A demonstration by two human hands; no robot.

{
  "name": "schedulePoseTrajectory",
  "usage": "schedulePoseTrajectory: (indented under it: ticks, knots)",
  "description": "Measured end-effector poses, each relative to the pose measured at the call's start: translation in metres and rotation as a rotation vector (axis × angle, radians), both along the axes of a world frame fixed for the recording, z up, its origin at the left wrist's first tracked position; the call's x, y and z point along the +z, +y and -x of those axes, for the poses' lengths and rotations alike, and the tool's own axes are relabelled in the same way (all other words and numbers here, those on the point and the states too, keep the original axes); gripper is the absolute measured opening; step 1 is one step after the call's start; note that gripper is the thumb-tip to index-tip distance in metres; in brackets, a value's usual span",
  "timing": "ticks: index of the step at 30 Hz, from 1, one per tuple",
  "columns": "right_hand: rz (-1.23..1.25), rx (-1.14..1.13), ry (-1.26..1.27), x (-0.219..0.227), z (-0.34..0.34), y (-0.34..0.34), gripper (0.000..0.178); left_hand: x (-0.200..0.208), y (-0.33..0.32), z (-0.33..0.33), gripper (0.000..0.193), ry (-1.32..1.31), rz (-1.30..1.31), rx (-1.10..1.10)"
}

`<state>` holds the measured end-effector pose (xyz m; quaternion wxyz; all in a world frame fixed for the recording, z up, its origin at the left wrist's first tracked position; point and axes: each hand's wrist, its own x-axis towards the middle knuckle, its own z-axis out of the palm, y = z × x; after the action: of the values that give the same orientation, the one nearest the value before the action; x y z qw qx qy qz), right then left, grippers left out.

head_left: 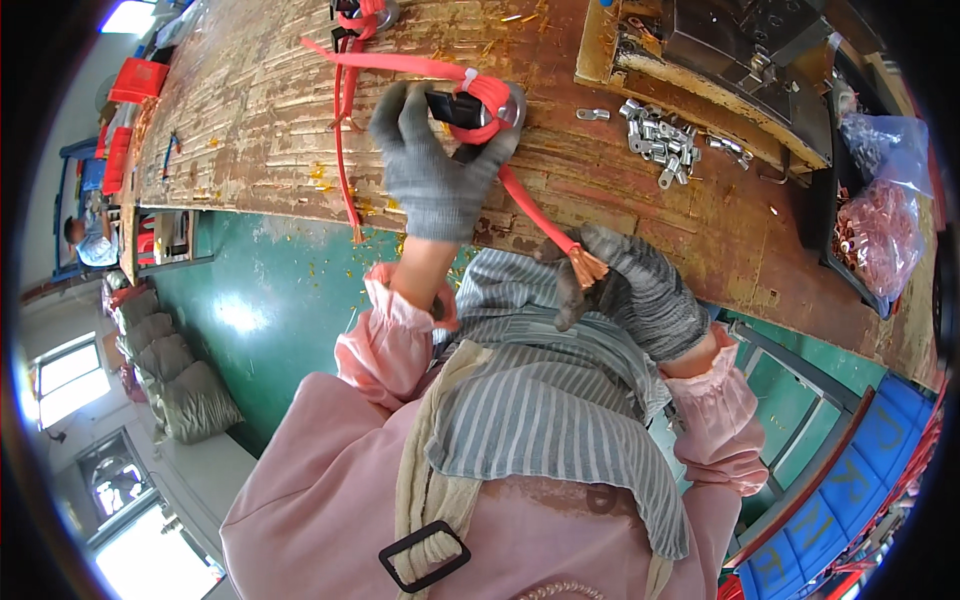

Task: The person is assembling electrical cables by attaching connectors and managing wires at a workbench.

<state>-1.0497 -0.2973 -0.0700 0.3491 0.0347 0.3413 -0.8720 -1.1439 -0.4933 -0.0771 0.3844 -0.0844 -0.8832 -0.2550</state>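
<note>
Gloved left hand (432, 185) curves over a red cable (487, 91) coiled on the counter (250, 160); whether it grips is unclear. Gloved right hand (648, 295) pinches the cable's frayed copper end (588, 266) near the counter's edge. Metal lugs (665, 145) lie farther right.

The site is a workshop. Evidence: a scarred wooden bench (250, 140); a red cable (535, 208) with bare copper strands at one end; loose metal lugs (665, 142) heaped near a dark machine (740, 45); blue bins (835, 500); full sacks (195, 395) along the wall (205, 470); a green floor (200, 280); another person (95, 248) in the background.
</note>
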Motion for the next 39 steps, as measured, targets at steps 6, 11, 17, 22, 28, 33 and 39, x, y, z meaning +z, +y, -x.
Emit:
schedulePoseTrajectory:
  ticks: [6,11,17,22,28,33,39]
  knots:
    - [-0.059,-0.013,0.001,0.007,0.005,0.014,0.046,0.022,0.004,-0.018,0.051,-0.244,0.332,-1.053]
    - [-0.167,0.063,-0.034,0.012,0.011,0.027,0.043,0.005,0.008,-0.009,0.041,-0.407,0.394,-1.169]
    - [-0.442,0.216,-0.004,0.001,0.013,0.035,0.040,-0.003,0.020,-0.005,0.035,-0.364,0.397,-1.191]
    - [-0.932,0.198,0.526,0.017,0.017,0.032,0.040,-0.004,0.018,-0.006,0.034,-0.435,0.447,-1.191]
    - [-1.670,0.292,1.006,0.039,0.021,0.034,0.038,-0.004,0.025,-0.009,0.030,-0.499,0.380,-1.075]
    - [-1.667,-0.121,1.061,0.040,0.005,0.066,0.035,-0.006,0.029,-0.010,0.032,-0.446,0.298,-1.079]
    - [-1.924,0.026,1.676,0.027,0.010,0.031,0.033,-0.008,0.030,-0.009,0.026,-0.460,0.309,-1.052]
